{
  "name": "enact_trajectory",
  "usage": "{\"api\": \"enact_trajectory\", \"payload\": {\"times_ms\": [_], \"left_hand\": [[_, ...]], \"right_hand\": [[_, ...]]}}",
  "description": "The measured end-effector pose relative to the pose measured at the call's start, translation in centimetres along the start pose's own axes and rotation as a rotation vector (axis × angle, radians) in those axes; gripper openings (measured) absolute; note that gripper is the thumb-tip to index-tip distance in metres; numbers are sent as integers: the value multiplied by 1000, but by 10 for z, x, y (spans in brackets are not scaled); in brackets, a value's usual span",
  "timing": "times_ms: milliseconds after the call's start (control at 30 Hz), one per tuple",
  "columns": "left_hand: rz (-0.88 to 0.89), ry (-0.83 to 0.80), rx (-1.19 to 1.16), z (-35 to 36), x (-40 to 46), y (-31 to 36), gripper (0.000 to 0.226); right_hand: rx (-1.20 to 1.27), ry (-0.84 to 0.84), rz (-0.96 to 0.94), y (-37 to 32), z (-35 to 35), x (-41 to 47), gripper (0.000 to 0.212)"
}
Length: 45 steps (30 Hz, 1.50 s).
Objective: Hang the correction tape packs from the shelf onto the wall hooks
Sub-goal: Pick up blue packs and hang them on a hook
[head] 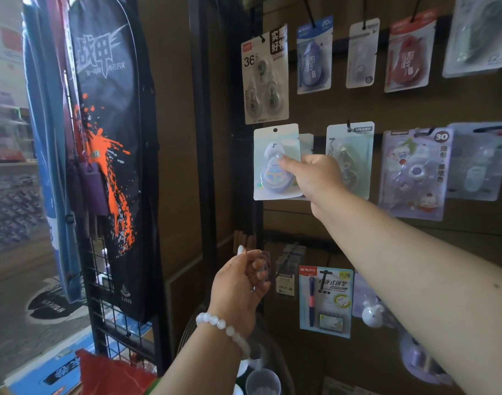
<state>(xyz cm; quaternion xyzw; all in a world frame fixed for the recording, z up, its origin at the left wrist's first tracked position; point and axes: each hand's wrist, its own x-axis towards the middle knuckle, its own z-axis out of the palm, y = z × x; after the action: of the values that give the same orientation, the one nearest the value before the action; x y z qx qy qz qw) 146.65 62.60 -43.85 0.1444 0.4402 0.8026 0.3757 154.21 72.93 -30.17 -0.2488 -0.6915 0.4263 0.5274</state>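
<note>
One correction tape pack (277,162) is pinched at its right edge by right hand (315,178), held against the wall just below the three-pack (265,78). Left hand (241,283) idle, fingers loosely curled, holding nothing. Judgement: line the pack's punched hole with the hook tip, keep the card flat, slide straight on. Hook itself not visible.

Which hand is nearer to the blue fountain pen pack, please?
Left. The left hand hangs beside the blue fountain pen pack, while the right hand grips a pale correction tape pack higher up.

Stationery shop, likely: carded packs (314,55) on wall hooks (309,10).
</note>
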Motion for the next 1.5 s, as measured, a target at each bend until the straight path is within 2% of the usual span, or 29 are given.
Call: {"api": "enact_trajectory", "payload": {"times_ms": [167, 333, 400, 433, 533, 600, 700, 867, 1167, 1433, 1500], "left_hand": [[23, -29, -28, 15, 10, 17, 22], [407, 11, 310, 52, 27, 65, 24], [467, -10, 406, 69, 36, 85, 35], [456, -20, 444, 79, 41, 94, 36], [374, -55, 493, 97, 56, 112, 9], [369, -28, 539, 95, 66, 109, 2], [383, -36, 549, 86, 78, 91, 18], [366, -22, 469, 87, 75, 79, 17], [459, -4, 479, 103, 78, 102, 19], [384, 10, 488, 106, 77, 111, 16], [374, 10, 497, 107, 77, 113, 16]], "right_hand": [[-32, 6, 10, 2, 1, 2, 24], [-128, 37, -9, 4, 3, 9, 26], [-153, 8, -16, 4, 4, 10, 24], [-161, -7, -19, 5, 5, 10, 27], [-131, -53, -21, 11, 3, 5, 34], [-123, -91, -9, 17, -1, 3, 29], [-112, -112, 2, 22, -5, 3, 24], [-186, 15, -37, 12, -5, 18, 35], [-144, 87, -110, -8, 1, 46, 21], [88, 2, 86, -22, 7, 59, 35], [111, -9, 98, -24, 6, 60, 26]]}}
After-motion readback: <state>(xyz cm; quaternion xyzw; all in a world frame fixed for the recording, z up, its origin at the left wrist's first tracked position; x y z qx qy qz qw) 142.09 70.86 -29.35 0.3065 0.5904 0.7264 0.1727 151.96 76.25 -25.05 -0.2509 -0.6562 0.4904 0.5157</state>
